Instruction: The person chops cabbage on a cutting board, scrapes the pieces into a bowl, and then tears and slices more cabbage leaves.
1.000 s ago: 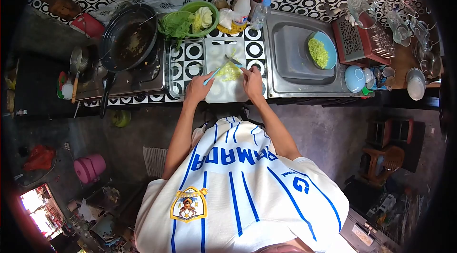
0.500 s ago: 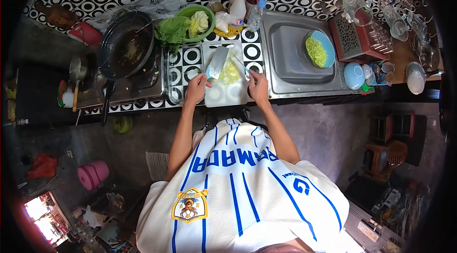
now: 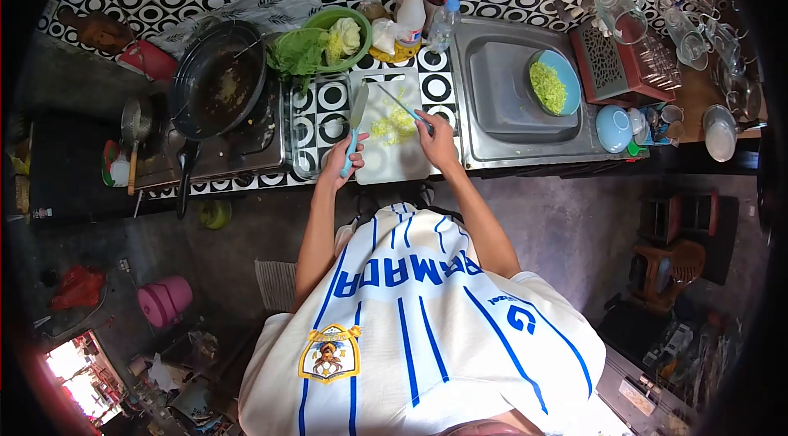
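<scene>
My left hand (image 3: 343, 160) is wrapped around the light blue handle of a cleaver (image 3: 359, 107), whose blade points away from me along the left side of a white cutting board (image 3: 365, 167). The blade shows nearly edge-on. In my right hand (image 3: 439, 144) is a narrow knife (image 3: 400, 103) with a blue handle, its blade slanting up and left over the board. Between the two blades lies a loose spread of finely chopped pale green vegetable (image 3: 396, 126), possibly cabbage. Both hands are at the board's near half, apart from each other.
Behind the board stand a green basin (image 3: 359, 58) of leafy greens, a white bottle (image 3: 410, 13) and a clear bottle (image 3: 444, 25). A large pan (image 3: 222, 75) sits on the stove at left. On the sink at right rests a blue bowl (image 3: 566, 79) with chopped greens.
The cleaver has turned from showing its broad face over the board to nearly edge-on at the left. The knife's tip has swung further left across the board.
</scene>
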`<state>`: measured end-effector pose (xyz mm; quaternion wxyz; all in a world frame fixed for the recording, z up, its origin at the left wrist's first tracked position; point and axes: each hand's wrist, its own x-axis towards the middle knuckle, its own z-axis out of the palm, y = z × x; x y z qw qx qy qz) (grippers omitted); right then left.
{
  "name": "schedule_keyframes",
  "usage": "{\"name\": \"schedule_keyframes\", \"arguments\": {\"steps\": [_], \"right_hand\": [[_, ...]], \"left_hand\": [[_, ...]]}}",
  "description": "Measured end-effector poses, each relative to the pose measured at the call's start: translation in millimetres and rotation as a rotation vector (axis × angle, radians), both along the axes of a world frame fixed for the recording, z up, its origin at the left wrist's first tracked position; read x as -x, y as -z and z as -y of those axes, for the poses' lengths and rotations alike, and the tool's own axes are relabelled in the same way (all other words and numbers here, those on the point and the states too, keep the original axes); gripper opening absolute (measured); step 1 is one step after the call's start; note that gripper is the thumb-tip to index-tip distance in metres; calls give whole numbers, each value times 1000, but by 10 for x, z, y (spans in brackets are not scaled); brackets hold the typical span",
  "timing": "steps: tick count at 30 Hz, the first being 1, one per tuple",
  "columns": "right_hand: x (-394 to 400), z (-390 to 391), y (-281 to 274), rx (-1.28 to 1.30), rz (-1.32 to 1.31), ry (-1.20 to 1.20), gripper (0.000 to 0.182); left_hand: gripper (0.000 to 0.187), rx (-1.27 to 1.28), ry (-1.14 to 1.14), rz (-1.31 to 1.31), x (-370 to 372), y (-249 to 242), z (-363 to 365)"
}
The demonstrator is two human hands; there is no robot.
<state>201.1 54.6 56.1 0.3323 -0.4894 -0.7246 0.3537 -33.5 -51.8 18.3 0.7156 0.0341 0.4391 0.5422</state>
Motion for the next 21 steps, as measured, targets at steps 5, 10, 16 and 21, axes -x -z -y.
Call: {"name": "schedule_keyframes", "arguments": {"steps": [5,10,16,21], "right_hand": [[31,-8,378,-34,-52,-38,26],[48,-13,452,10,-8,-25,27],[-39,-37,466,56,20,42,28],[-144,-55,549,115,-33,77,29]], "left_hand": [[45,7,54,11,-18,32,-29],[43,-25,122,-178,-57,215,-53],[39,-46,167,-506,-99,168,-153],[41,-69,145,-469,-121,140,-186]]}}
